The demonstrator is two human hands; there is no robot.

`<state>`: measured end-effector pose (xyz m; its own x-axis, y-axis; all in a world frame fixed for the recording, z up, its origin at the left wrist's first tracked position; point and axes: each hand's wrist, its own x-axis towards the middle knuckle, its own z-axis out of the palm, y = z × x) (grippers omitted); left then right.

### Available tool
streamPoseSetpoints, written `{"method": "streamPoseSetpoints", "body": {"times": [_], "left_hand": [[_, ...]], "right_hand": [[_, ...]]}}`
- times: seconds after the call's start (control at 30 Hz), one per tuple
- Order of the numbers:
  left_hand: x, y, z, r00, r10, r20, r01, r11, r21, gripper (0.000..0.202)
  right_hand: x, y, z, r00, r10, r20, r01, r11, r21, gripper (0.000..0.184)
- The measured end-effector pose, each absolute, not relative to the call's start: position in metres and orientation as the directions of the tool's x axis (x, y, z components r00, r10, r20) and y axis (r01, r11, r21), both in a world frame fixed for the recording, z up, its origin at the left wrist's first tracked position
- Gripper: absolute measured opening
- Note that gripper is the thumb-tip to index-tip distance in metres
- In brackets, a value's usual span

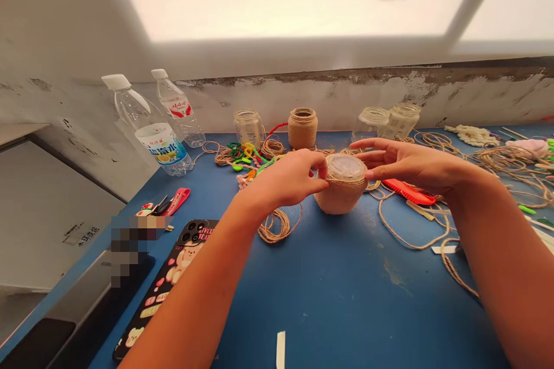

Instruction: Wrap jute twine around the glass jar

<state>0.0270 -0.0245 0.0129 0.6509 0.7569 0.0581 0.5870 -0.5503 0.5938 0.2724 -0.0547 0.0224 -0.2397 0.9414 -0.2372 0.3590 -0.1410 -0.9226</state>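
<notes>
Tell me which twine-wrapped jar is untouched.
The twine-wrapped jar at the back, beside a bare glass jar; the other wrapped jar sits between the left hand and right hand.

Both forearms (203,282) bare, entering from the lower corners and converging toward centre. Left hand (288,179): back uppermost, fingers (314,160) curled inward and closed together, wrist (244,207) nearly straight. Right hand (411,164): open, palm turned down and inward, fingers (372,153) extended, slightly spread and pointing left, thumb (378,172) lowest, wrist (454,184) nearly straight. Hands apart, fingertips facing one another across a narrow gap.
</notes>
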Motion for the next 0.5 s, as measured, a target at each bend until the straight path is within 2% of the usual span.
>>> {"method": "streamPoseSetpoints", "body": {"times": [0.2, 0.5], "left_hand": [[0.0247, -0.0278, 0.021, 0.674, 0.738, -0.012, 0.573, -0.513, 0.639, 0.009], [0.0247, -0.0297, 0.0232, 0.662, 0.749, 0.041, 0.555, -0.525, 0.645, 0.016]], "right_hand": [[0.266, -0.0548, 0.0244, -0.233, 0.941, -0.246, 0.382, -0.144, -0.913, 0.07], [0.2621, -0.055, 0.0232, -0.27, 0.931, -0.247, 0.399, -0.125, -0.908, 0.067]]}}
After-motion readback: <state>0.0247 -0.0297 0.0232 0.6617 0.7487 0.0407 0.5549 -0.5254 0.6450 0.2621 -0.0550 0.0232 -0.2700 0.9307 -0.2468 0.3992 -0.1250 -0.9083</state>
